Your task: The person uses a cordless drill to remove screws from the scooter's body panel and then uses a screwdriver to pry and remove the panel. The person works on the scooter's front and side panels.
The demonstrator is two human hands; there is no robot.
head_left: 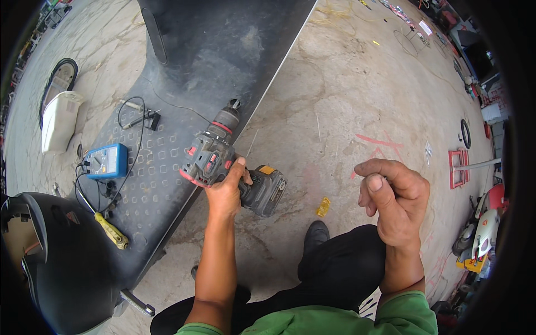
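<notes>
My left hand (226,192) is wrapped round the grip of a cordless drill (215,148), grey and black with red rings. Its chuck points away from me over a black textured footboard, and its battery pack (267,191) sticks out to the right past the board's edge. Off to the right, above the concrete floor, my right hand (393,198) is raised with fingers curled and thumb bent in against them. Whatever those fingers pinch, if anything, is too small to make out.
On the black footboard (167,192) lie a blue multimeter (107,161) with black leads and a yellow-handled screwdriver (111,231). A black seat-like shell (67,273) stands near left. A white casing (60,123) rests beyond. A yellow piece (323,206) lies on the floor.
</notes>
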